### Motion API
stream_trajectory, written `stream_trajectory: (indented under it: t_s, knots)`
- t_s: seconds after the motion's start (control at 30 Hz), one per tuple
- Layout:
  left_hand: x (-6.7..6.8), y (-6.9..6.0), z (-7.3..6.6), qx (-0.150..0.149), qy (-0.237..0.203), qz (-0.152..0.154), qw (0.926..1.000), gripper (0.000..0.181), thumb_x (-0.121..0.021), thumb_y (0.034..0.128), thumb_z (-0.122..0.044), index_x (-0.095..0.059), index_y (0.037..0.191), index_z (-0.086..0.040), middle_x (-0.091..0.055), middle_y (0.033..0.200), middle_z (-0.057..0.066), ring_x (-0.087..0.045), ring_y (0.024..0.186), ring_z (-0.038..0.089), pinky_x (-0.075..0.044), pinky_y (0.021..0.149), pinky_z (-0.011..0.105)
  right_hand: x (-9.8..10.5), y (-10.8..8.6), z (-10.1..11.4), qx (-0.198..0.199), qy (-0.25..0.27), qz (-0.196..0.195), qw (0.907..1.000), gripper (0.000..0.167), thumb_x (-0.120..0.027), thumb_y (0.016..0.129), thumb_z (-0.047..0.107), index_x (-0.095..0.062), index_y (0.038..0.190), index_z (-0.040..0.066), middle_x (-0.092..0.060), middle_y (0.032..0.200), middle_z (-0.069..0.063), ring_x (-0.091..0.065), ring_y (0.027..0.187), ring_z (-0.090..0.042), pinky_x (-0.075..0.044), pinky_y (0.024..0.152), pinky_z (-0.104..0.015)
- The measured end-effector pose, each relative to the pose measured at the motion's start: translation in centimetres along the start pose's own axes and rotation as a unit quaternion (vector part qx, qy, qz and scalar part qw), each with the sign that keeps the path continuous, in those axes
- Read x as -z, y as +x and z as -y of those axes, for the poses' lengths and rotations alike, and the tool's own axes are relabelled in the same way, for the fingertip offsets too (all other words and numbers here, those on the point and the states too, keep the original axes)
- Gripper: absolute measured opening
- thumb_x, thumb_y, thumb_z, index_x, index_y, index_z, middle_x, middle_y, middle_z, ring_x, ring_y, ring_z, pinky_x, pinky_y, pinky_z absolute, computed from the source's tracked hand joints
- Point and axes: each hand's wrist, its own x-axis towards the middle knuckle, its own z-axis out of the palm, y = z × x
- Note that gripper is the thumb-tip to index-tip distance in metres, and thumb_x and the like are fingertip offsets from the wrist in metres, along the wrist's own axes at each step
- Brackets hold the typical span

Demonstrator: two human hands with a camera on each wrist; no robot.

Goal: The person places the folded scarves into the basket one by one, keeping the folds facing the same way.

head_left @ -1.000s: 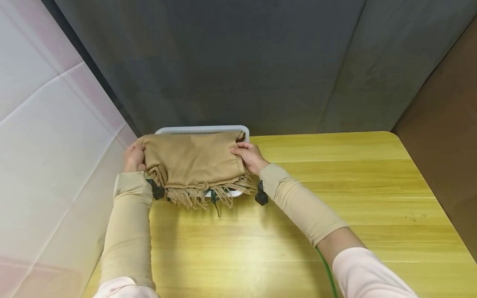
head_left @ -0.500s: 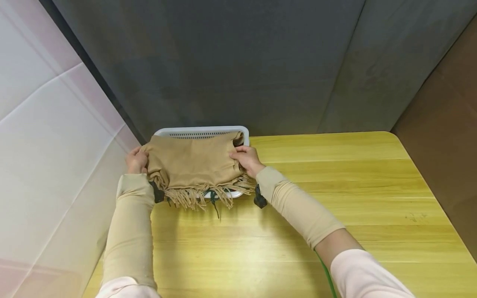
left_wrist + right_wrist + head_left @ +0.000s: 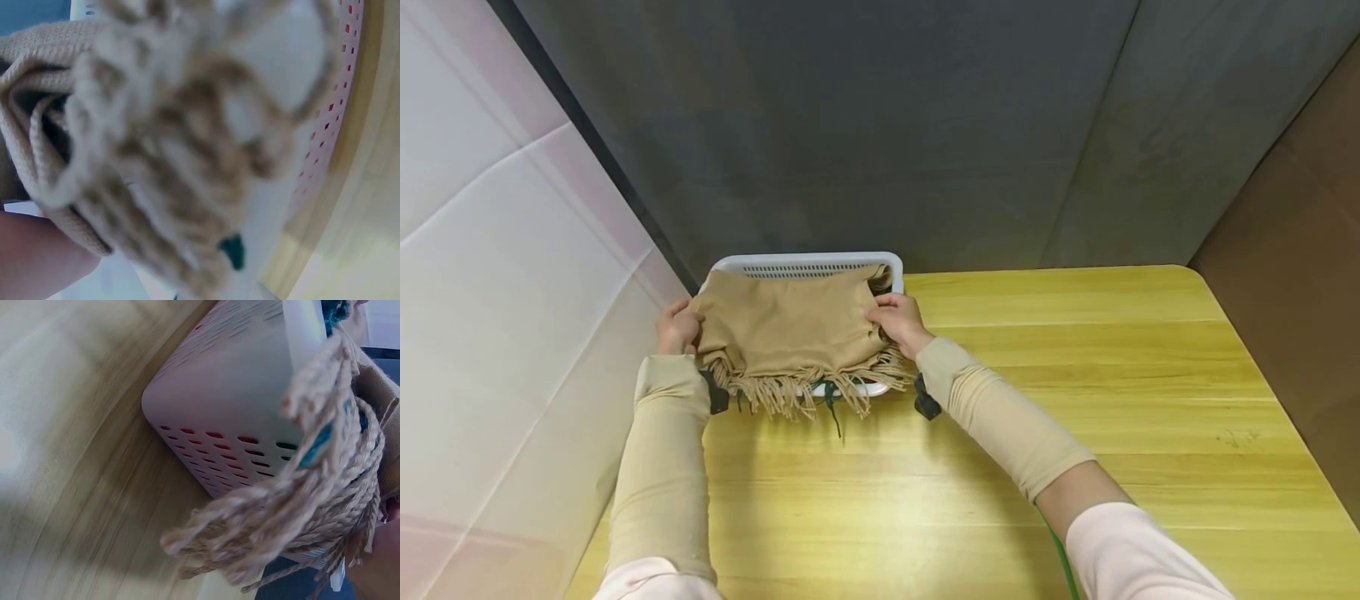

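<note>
A folded tan scarf (image 3: 790, 321) with twisted fringe lies over the top of a white slotted basket (image 3: 805, 259). At its left end my left hand (image 3: 677, 328) grips the folded edge. My right hand (image 3: 901, 323) pinches the right end between thumb and fingers, near the basket's right rim. The fringe (image 3: 175, 144) fills much of the left wrist view, blurred. In the right wrist view, the fringe (image 3: 300, 500) hangs outside the basket wall (image 3: 225, 394). Dark green strands (image 3: 830, 396) hang over the front rim. Most of the basket's inside is hidden under the scarf.
The basket stands at the back left of a yellow wood-grain table (image 3: 1000, 450). A white panel (image 3: 512, 292) rises close on the left, a dark grey panel (image 3: 865, 125) behind. A brown panel (image 3: 1292, 225) borders the right. A green cable (image 3: 1063, 562) runs under the right arm.
The scarf's back edge has come slightly forward, baring more of the basket's slotted back wall. My left hand has shifted a little right and down; the right hand has moved slightly down.
</note>
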Motion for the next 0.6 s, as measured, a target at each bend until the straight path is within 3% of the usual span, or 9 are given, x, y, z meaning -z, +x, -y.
stream_trajectory:
  t_s: [0.03,0.1,0.13,0.23,0.27,0.33,0.37,0.53,0.6]
  knots:
    - [-0.6,-2.1,-1.3,0.012,0.032,-0.009,0.9994,0.056,-0.058,0.0750,0.002,-0.047,0.126,-0.018,-0.043,0.118,0.005,-0.049,0.076,0.014,-0.042,0.050,0.022,0.0,0.0,0.0,0.001,-0.001,0.002,1.0000,0.027,-0.061,0.081,0.006,-0.058,0.107,0.000,-0.061,0.100,-0.015,-0.058,0.088,-0.023,-0.046,0.070,-0.027]
    - [-0.6,-1.8,-1.0,0.022,0.062,-0.009,0.9978,0.057,-0.060,0.0757,-0.002,-0.045,0.128,-0.021,-0.041,0.121,0.006,-0.049,0.074,0.013,-0.042,0.049,0.021,0.2,0.0,-0.1,0.003,-0.002,0.002,1.0000,0.027,-0.061,0.081,0.006,-0.058,0.108,0.000,-0.060,0.101,-0.016,-0.057,0.089,-0.023,-0.046,0.070,-0.027]
    - [-0.8,-2.7,-1.7,0.028,0.059,-0.003,0.9978,0.055,-0.059,0.0763,-0.003,-0.045,0.128,-0.019,-0.042,0.120,0.008,-0.050,0.074,0.013,-0.043,0.049,0.021,0.3,0.0,-0.1,0.003,-0.001,0.003,1.0000,0.028,-0.061,0.081,0.005,-0.057,0.108,0.000,-0.060,0.102,-0.016,-0.057,0.089,-0.023,-0.046,0.071,-0.027]
    - [-0.3,1.1,0.3,0.048,0.083,-0.003,0.9954,0.061,-0.061,0.0784,-0.011,-0.038,0.134,-0.021,-0.034,0.131,0.009,-0.049,0.089,0.013,-0.045,0.059,0.020,0.7,0.1,-0.1,0.001,0.005,0.004,1.0000,0.029,-0.061,0.082,0.005,-0.056,0.110,0.000,-0.059,0.104,-0.016,-0.057,0.092,-0.024,-0.046,0.073,-0.028]
    - [0.6,4.0,2.1,0.039,0.066,0.010,0.9970,0.063,-0.066,0.0751,-0.014,-0.041,0.132,-0.024,-0.038,0.127,0.007,-0.050,0.084,0.011,-0.046,0.057,0.021,0.8,0.2,-0.1,0.000,0.006,0.005,1.0000,0.029,-0.061,0.081,0.005,-0.056,0.110,0.000,-0.059,0.105,-0.016,-0.056,0.093,-0.024,-0.046,0.074,-0.028]
    - [0.5,4.3,2.2,0.038,0.049,0.009,0.9981,0.064,-0.068,0.0735,-0.014,-0.043,0.131,-0.024,-0.041,0.125,0.007,-0.049,0.084,0.012,-0.045,0.057,0.020,1.0,0.2,-0.1,-0.002,0.010,0.005,0.9999,0.030,-0.061,0.081,0.005,-0.057,0.110,0.000,-0.059,0.105,-0.015,-0.056,0.093,-0.023,-0.046,0.074,-0.028]
    - [0.7,5.3,2.9,0.033,0.044,0.000,0.9985,0.067,-0.071,0.0706,-0.014,-0.043,0.130,-0.025,-0.042,0.123,0.006,-0.049,0.079,0.011,-0.045,0.053,0.021,1.1,0.2,-0.1,-0.002,0.011,0.005,0.9999,0.029,-0.061,0.081,0.005,-0.057,0.110,0.001,-0.059,0.105,-0.015,-0.057,0.093,-0.022,-0.046,0.074,-0.028]
    - [-1.5,-3.0,-2.5,0.075,0.037,-0.026,0.9962,0.064,-0.062,0.0771,-0.008,-0.037,0.135,-0.018,-0.037,0.129,0.008,-0.049,0.080,0.012,-0.044,0.059,0.021,1.3,0.0,-0.2,-0.008,0.025,0.006,0.9996,0.027,-0.061,0.082,0.007,-0.058,0.108,0.003,-0.061,0.104,-0.012,-0.058,0.091,-0.020,-0.047,0.072,-0.027]
    - [-1.6,-4.4,-3.2,0.075,0.021,-0.027,0.9966,0.059,-0.062,0.0769,-0.006,-0.042,0.132,-0.017,-0.039,0.129,0.005,-0.048,0.085,0.012,-0.044,0.066,0.021,1.3,-0.2,-0.2,-0.008,0.033,0.006,0.9994,0.026,-0.061,0.082,0.007,-0.058,0.107,0.003,-0.061,0.103,-0.013,-0.058,0.090,-0.020,-0.047,0.071,-0.026]
